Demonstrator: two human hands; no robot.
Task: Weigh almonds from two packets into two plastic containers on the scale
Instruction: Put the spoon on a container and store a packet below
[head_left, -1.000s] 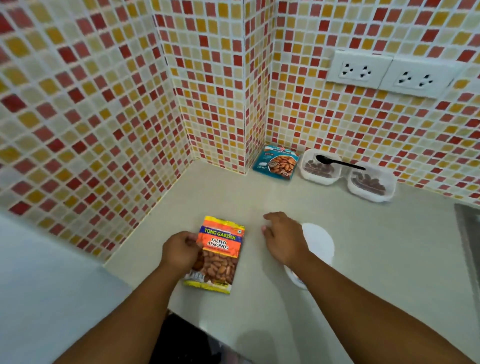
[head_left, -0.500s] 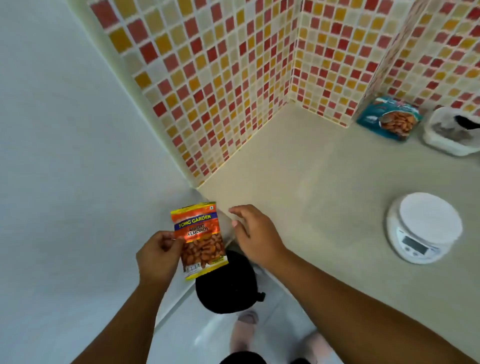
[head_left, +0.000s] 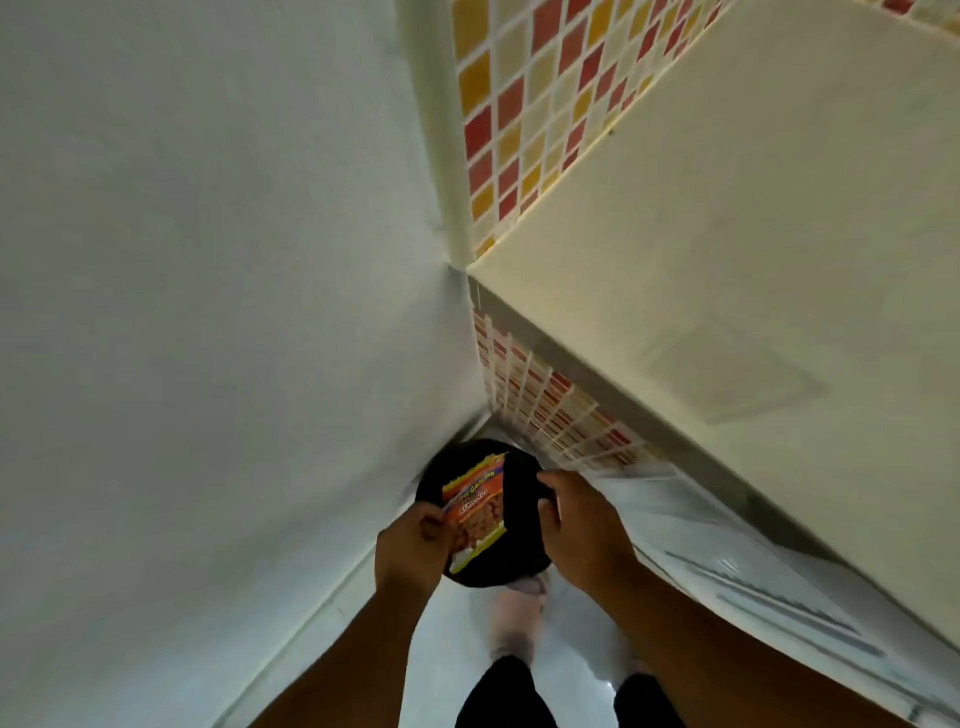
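While your left hand (head_left: 413, 545) pinches the orange foil almond packet (head_left: 475, 512) over the round black bin (head_left: 485, 512), at 12 o'clock from your feet, let go; right hand's (head_left: 576, 530) fingers (head_left: 545, 506) grasp its lid.

I see my left hand (head_left: 415, 545) pinching the orange almond packet (head_left: 475, 512) by its left edge | packet held over a black round bin (head_left: 519, 499) below both hands | my right hand (head_left: 576, 525) just right of the packet, fingers curled at the bin's rim | cream counter (head_left: 779, 234) up and right of that hand
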